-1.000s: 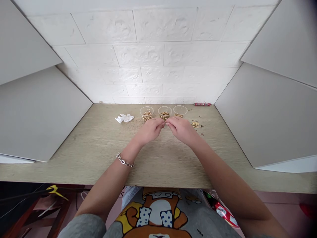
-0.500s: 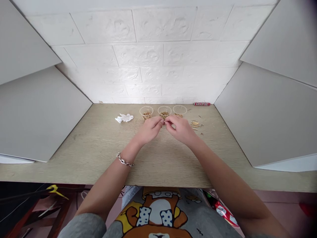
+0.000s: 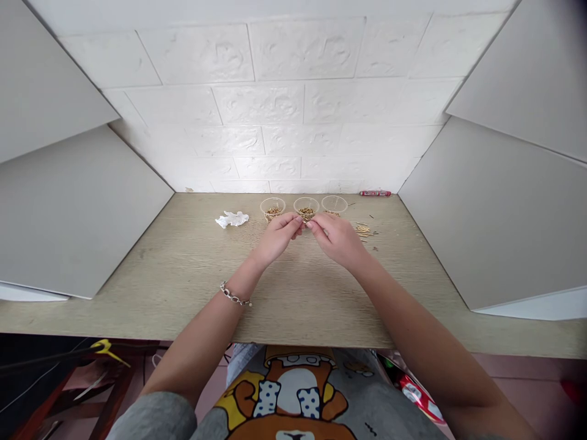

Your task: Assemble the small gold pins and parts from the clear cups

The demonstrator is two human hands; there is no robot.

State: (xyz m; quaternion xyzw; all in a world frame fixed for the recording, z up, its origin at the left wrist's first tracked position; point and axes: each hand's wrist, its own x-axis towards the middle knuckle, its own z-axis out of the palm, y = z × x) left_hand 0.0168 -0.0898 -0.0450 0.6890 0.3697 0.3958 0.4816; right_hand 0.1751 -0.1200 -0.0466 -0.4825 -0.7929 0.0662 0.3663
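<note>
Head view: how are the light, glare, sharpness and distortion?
Head view: soft light, mild glare on the white wall; wide-angle stretching towards the edges, upper right corner dark; detail between left hand and right hand too small to read.

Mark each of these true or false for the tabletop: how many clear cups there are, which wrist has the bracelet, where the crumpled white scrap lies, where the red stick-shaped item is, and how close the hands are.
1. Three clear cups stand in a row. True.
2. The bracelet is on the right wrist. False: the bracelet is on the left wrist.
3. The crumpled white scrap lies left of the cups. True.
4. The red stick-shaped item lies at the table's front edge. False: the red stick-shaped item lies at the back, by the wall.
5. The left hand and right hand are far apart. False: their fingertips nearly meet.
</note>
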